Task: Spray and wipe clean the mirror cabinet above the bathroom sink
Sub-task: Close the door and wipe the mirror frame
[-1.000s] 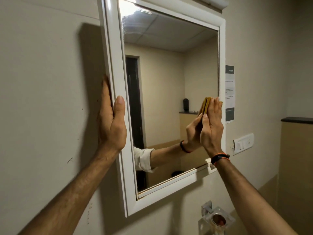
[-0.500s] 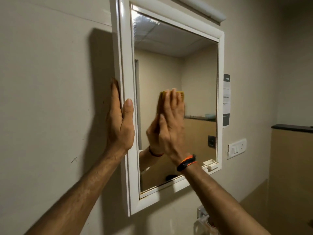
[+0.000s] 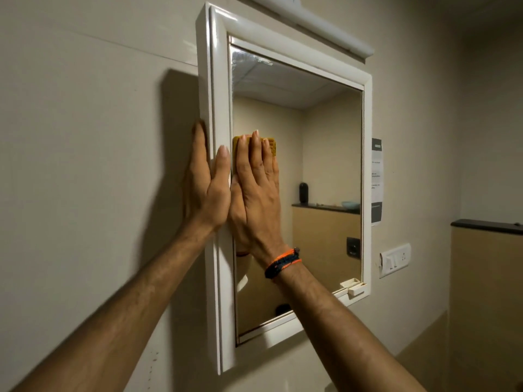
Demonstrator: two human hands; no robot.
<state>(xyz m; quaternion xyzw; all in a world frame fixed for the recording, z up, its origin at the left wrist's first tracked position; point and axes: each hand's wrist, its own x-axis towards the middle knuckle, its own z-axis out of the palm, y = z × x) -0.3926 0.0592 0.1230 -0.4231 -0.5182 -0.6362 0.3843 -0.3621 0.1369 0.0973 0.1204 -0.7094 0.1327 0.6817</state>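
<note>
Flat against the outer left side of the mirror cabinet [image 3: 215,80], the left hand [image 3: 205,188] lies with its fingers straight and pointing up, its thumb resting on the front of the white frame; it holds nothing. Just to its right, the right hand [image 3: 256,193] is spread flat on the mirror glass [image 3: 325,151], its straight fingers pressing a yellow cloth [image 3: 271,143] against the glass near the left edge of the frame, about halfway up. Only the top of the cloth shows above and beside the fingertips. An orange and dark wristband [image 3: 283,263] circles the right wrist. The cabinet hangs on a pale wall, with a long white light fitting [image 3: 325,26] directly above it. At the lower right corner of the frame sits a small white latch [image 3: 355,288]. Right of the cabinet, a printed notice [image 3: 377,179] is stuck to the wall, and below it is a white switch plate [image 3: 394,260]. Farther right, a dark ledge [image 3: 486,226] tops a tan panel.
</note>
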